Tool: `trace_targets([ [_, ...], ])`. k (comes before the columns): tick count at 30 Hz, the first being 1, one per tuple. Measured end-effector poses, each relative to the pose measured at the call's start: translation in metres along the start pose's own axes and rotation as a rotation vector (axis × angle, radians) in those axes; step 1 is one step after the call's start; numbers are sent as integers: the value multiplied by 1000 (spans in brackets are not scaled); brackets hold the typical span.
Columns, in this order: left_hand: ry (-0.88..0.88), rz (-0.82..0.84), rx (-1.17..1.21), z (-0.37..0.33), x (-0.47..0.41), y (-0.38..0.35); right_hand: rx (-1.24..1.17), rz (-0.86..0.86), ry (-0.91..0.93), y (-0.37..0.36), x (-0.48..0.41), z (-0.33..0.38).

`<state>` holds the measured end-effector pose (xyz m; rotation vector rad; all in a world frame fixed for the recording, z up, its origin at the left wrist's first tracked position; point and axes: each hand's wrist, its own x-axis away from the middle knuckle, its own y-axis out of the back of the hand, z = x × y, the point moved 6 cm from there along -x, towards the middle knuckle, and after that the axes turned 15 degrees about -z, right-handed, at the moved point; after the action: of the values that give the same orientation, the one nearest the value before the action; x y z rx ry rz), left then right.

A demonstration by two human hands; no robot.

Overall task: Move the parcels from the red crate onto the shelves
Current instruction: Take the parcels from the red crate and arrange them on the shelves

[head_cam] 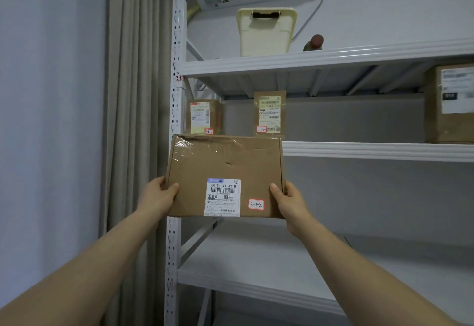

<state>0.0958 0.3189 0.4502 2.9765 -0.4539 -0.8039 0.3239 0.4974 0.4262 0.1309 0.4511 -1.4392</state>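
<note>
Parcel (225, 169) held up in front of the rack, flat face to the camera, label the right way up. Long axis runs 9–3 o'clock. Red-ringed tag (256, 204) on it reads 3-1-2.

Key relation: the slot lies at 12 o'clock from the parcel, just over its top edge, on the mid shelf (372, 151). It is the gap between the box tagged 3-1-1 (204, 116) at approx 11 and the flat pack tagged 3-1-3 (269, 114) at approx 1. Both stand upright, well back from the shelf lip. The parcel's top edge covers the lip here, so can't tell if it touches.

L grip (160, 194) at 9 of the parcel, R grip (287, 200) at 3, both on the lower half of the short edges. Neither is nearer the slot. L sits close by the post (177, 94).

Both clamped on the parcel: thumbs (275, 188) curled onto the front face, other fingers behind and hidden. Hold looks level and even.

Judgement: next is up and fwd toward 12. The gap looks narrower than the parcel's long axis, tho depth may mislead. It may need turning on end, or its neighbours may get nudged.

Red crate not in view. Big box (448, 105) at far 3 on the same shelf, well apart.
</note>
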Motion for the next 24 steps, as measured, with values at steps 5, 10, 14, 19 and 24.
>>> trace_targets([
  [5, 224, 82, 261, -2, 3, -16, -45, -3, -38, 13, -19, -1],
  [10, 320, 220, 293, -6, 6, -20, -59, 34, -30, 14, -37, 2],
  [14, 340, 259, 269, 1, 1, -14, -29, 70, 27, 2, -49, 10],
  [19, 385, 170, 342, 11, -27, -3, 22, 73, 112, -28, -69, 27],
  [24, 339, 96, 361, 17, -67, 3, 90, -85, 275, -47, -107, 41],
])
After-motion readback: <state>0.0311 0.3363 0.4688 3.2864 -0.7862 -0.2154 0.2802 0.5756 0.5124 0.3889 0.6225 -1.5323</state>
